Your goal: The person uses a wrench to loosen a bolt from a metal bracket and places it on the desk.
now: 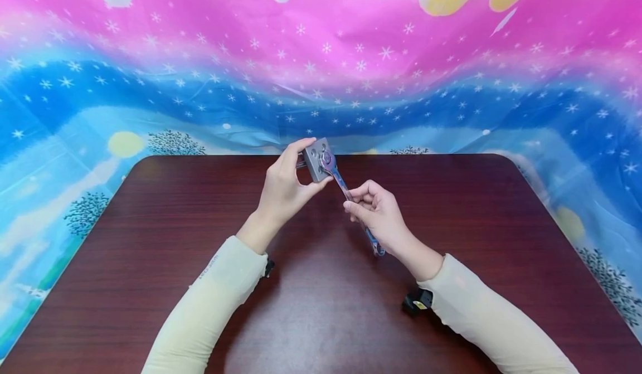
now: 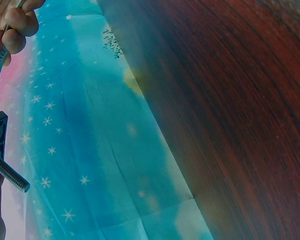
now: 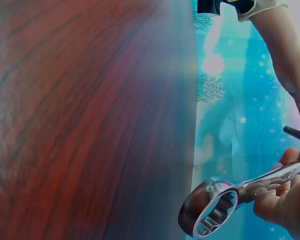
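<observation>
My left hand (image 1: 282,187) grips a small grey metal block (image 1: 314,169) with holes by its edges, fingers on top and thumb below. A threaded bolt (image 2: 12,174) sticks out of the block's far side in the left wrist view. One ring end of a shiny box-end wrench (image 1: 340,182) sits against the block's right face, around what looks like the bolt's head. My right hand (image 1: 378,212) pinches the wrench's shank between thumb and fingers. Its free ring end (image 3: 210,210) points down toward me. Both hands are held above the table.
A dark red-brown wooden table (image 1: 321,307) with rounded far corners lies below. Behind it hangs a pink and blue cloth (image 1: 321,84) with snowflakes. Black devices (image 1: 417,301) are worn at the wrists, by the pale sleeves (image 1: 205,307).
</observation>
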Demonstrator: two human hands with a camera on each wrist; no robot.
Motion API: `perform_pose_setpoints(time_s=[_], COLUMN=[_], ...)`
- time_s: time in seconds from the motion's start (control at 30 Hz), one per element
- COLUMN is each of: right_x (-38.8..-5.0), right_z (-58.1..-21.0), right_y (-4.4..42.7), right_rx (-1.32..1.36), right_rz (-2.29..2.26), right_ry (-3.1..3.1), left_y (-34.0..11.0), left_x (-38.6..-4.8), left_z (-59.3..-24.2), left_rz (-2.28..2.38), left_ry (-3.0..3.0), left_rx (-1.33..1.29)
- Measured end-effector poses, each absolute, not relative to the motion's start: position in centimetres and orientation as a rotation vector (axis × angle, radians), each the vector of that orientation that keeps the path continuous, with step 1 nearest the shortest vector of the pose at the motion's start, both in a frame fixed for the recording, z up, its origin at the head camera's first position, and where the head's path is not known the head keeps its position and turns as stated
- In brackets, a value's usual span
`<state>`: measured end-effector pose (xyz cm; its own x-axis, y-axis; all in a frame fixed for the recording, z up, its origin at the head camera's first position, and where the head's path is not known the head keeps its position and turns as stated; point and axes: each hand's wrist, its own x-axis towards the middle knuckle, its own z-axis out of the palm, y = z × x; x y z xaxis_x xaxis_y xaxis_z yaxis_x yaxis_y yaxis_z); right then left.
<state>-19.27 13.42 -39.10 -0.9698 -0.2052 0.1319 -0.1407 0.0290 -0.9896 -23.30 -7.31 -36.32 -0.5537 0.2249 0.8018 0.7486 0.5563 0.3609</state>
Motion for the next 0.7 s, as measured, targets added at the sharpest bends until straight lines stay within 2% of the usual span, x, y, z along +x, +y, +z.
perform_pose_setpoints(time_s=[0.4,0.7], right_x=[-21.0,-23.1], right_z=[-39.6,-39.4], right_y=[15.6,18.1], right_rx=[-0.442,-0.654], right_rz=[-2.091,-1.939], right_ry=[2.338,2.4], left_y=[-8.1,-8.6], left_x=[-23.2,-22.9], left_z=[-35.5,-34.8], left_rz=[-1.181,-1.419], left_ry=[-2.202,-2.371], left_rx=[-0.939,-1.025])
